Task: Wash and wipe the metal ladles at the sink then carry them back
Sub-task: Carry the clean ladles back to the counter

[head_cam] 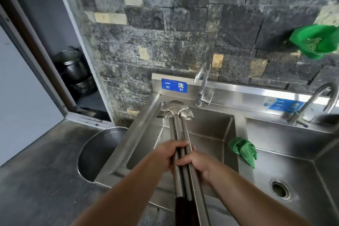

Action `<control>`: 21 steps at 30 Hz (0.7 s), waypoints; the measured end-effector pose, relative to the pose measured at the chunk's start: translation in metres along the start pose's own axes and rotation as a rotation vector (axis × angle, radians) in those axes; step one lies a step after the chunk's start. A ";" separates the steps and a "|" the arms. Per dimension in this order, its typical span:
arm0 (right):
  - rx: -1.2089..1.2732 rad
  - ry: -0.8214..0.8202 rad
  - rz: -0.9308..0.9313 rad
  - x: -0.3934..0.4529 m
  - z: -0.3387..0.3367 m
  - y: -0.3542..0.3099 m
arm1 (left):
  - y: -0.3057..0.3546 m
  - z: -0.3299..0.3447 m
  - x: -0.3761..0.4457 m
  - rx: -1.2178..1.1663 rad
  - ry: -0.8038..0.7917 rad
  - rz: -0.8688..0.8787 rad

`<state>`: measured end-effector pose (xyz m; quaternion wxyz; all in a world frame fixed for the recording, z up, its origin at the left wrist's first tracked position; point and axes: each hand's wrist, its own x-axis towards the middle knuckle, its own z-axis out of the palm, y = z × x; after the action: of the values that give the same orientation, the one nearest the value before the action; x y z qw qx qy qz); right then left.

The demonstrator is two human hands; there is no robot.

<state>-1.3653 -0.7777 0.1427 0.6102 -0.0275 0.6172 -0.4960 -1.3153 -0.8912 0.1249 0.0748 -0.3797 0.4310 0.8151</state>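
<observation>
Three ladles (178,134) are clamped in a bundle by left hand (169,154) and right hand (197,164) over the sink (211,134). Slippage is judged likely if wetted handles shift.

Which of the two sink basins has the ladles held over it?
The left basin, under the blue sign. Both hands grip the ladles above it. The right basin has only a green cloth draped on its near-left edge.
</observation>
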 end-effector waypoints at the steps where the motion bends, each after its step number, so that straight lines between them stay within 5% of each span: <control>1: -0.014 -0.022 0.008 0.001 0.003 -0.001 | 0.001 -0.002 -0.003 -0.024 0.010 -0.004; 21: -0.504 -0.503 0.131 0.008 0.078 -0.008 | -0.044 -0.063 -0.094 -0.446 0.447 0.220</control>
<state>-1.3109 -0.8321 0.1604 0.7474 -0.2588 0.5511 -0.2658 -1.1945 -0.8920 0.1395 -0.1947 -0.5073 0.2863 0.7892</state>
